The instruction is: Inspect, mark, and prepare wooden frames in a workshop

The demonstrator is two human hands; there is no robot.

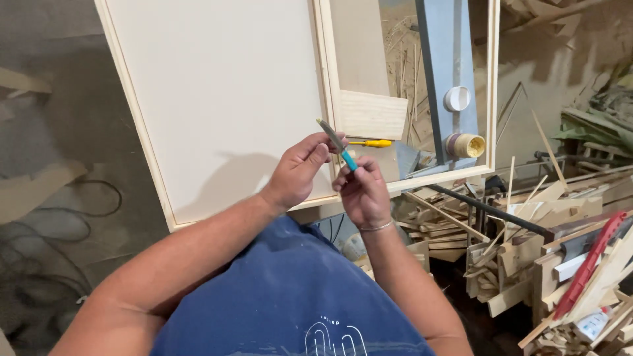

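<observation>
Fingers [321,153] of the left hand [298,173] were pressed together around the grey upper part of a thin pen-like tool [337,144], with the thumb lying along it. The right hand [361,191] pinched the teal lower end of the same tool between its fingertips [345,173], and a thin bracelet [376,227] sat at its wrist. The tool was held in the air, tilted, its grey tip pointing to about 11 o'clock, in front of the lower edge of a large white panel [224,92] with a pale wooden frame.

At 2 o'clock from the hands a yellow-handled tool [373,143] lay beside a small wooden block [372,114]. Farther in the same direction a grey-blue beam [443,59] carried a white cap [457,98] and a roll of tape [467,145].

At 4 o'clock a heap of wood offcuts [514,257] lay well apart from the hands, with a red bar [589,264] on it. At 9 o'clock dark cables [46,231] lay on the floor. The blue shirt [290,296] filled the place at 6 o'clock.
</observation>
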